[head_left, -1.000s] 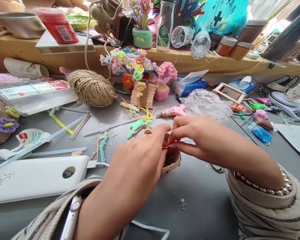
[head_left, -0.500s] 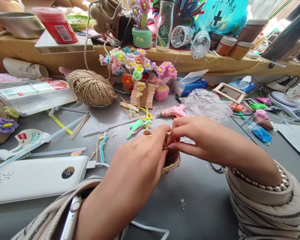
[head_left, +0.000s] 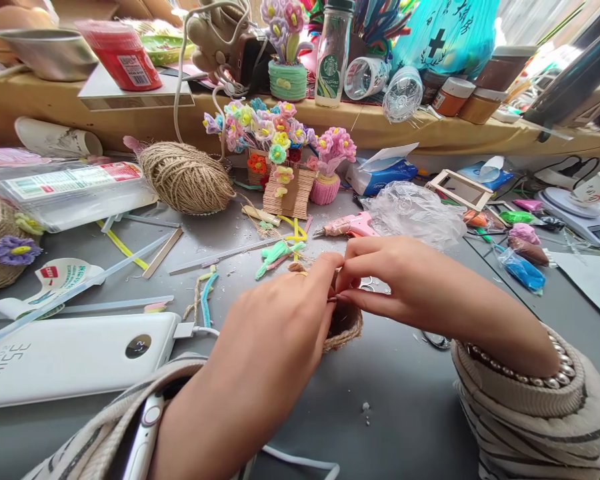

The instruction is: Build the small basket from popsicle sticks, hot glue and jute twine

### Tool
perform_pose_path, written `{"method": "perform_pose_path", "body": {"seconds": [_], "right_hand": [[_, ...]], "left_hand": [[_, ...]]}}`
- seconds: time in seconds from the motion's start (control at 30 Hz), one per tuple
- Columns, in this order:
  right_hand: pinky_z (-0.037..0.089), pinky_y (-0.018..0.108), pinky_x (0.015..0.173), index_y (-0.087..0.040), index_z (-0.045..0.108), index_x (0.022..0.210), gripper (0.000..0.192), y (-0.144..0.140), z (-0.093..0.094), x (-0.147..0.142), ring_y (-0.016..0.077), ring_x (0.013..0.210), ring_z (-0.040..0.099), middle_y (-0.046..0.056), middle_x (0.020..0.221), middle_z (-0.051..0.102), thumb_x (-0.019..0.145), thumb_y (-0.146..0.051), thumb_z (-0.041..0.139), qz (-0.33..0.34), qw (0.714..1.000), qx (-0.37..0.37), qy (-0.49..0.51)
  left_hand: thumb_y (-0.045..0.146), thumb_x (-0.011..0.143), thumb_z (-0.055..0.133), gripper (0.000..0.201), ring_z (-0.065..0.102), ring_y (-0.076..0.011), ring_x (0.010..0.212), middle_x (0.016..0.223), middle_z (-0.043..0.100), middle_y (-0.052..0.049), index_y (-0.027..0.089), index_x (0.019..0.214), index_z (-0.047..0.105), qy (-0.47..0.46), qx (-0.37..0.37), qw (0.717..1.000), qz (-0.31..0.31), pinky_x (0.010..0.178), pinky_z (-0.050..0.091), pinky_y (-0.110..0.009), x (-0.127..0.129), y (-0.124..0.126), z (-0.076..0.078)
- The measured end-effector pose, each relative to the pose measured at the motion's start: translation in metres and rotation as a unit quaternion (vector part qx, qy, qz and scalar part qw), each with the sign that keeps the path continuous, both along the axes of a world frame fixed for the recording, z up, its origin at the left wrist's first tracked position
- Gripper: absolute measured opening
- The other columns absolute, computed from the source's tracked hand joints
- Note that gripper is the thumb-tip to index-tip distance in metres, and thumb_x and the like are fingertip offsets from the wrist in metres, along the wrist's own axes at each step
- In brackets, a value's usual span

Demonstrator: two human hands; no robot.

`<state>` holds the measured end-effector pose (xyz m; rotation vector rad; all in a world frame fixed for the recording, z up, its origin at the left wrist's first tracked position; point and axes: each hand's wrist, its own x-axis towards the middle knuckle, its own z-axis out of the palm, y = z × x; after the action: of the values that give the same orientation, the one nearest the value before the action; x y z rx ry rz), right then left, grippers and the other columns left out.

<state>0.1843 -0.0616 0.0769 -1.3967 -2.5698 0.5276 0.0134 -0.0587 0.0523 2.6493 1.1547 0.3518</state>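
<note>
A small twine-wrapped pot (head_left: 347, 331) with a brown inside stands on the grey table, partly hidden behind my hands. My left hand (head_left: 273, 333) is closed at its near left rim, thumb and fingers pinched together there. From the right, my right hand (head_left: 380, 277) pinches at the same rim, its fingertips meeting those of the left. Between the fingertips shows a thin brown strand, perhaps twine, mostly covered. Just beyond the hands lie a green pipe-cleaner piece (head_left: 273, 257) and a pink glue gun (head_left: 347, 225).
A ball of twine (head_left: 185, 177), pipe-cleaner flowers (head_left: 275, 130) and a crumpled plastic bag (head_left: 417, 210) sit farther back. At left are a white power bank (head_left: 75, 357) with its cable and several glue sticks (head_left: 115, 303). A shelf (head_left: 145, 110) with jars and bottles runs along the back.
The whole view has shifted slightly, so the background sits a little lower and to the right. Both hands keep their pinch at the pot's rim with barely any movement.
</note>
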Motion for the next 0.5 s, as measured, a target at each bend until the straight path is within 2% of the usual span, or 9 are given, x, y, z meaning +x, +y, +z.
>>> {"method": "perform_pose_path", "body": {"seconds": [0.3,0.43,0.5], "right_hand": [[0.037,0.023,0.057,-0.017,0.064,0.077,0.019,0.0,-0.002,0.004,0.0102,0.066,0.049,0.002,0.074,0.054,0.082,-0.024,0.047,0.019,0.997,0.073,0.006],[0.038,0.023,0.057,-0.017,0.064,0.078,0.016,-0.002,0.005,0.01,0.0089,0.063,0.048,0.001,0.073,0.053,0.081,-0.025,0.05,0.008,0.991,0.12,0.052],[0.038,0.022,0.057,-0.018,0.063,0.079,0.011,-0.005,0.013,0.013,0.0083,0.064,0.049,0.001,0.073,0.053,0.08,-0.021,0.053,-0.005,0.989,0.136,0.066]], "left_hand": [[0.022,0.084,0.044,0.027,0.061,-0.016,0.066,0.078,0.065,0.004,0.025,0.111,0.04,-0.009,0.001,1.0,-0.003,0.053,0.038,-0.024,-0.003,-0.001,0.001],[0.021,0.081,0.048,0.035,0.06,-0.015,0.068,0.085,0.066,0.003,0.026,0.115,0.038,-0.034,0.014,0.999,-0.002,0.051,0.038,-0.022,-0.008,-0.003,0.007],[0.021,0.081,0.049,0.033,0.06,-0.0145,0.068,0.084,0.065,0.004,0.027,0.112,0.041,-0.053,0.017,0.998,-0.002,0.05,0.038,-0.022,-0.012,-0.004,0.012]]}}
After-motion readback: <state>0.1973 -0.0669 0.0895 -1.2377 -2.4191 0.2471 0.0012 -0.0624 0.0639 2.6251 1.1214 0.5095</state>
